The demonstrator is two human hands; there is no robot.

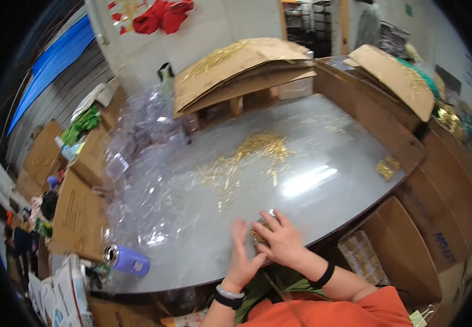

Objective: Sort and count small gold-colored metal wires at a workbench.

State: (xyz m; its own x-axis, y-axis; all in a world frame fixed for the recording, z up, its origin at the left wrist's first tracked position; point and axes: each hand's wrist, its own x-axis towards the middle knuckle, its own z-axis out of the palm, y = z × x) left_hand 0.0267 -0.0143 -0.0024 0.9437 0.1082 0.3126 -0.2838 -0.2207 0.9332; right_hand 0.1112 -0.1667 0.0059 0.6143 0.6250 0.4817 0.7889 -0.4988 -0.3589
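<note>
Apparently we are gathering a small bundle of shiny gold pieces [257, 235] by the near edge of the smooth grey worktop [192, 267]. Our right hand [286, 241] has its fingers curled over it; our left hand [241, 261] stands alongside, fingers extended, thumb spread, contact unclear. Next, we'd judge, steady right fingers are needed. Thin gold strips [263, 146] lie mid-worktop, clear plastic containers [148, 180] crowd the left edge, and brown cardboard boxes [80, 218] stand around.

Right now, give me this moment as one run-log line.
left hand: open, beside gold bundle | right hand: fingers over gold bundle | table: loose gold strips, clear plastic packaging, purple bottle
</note>
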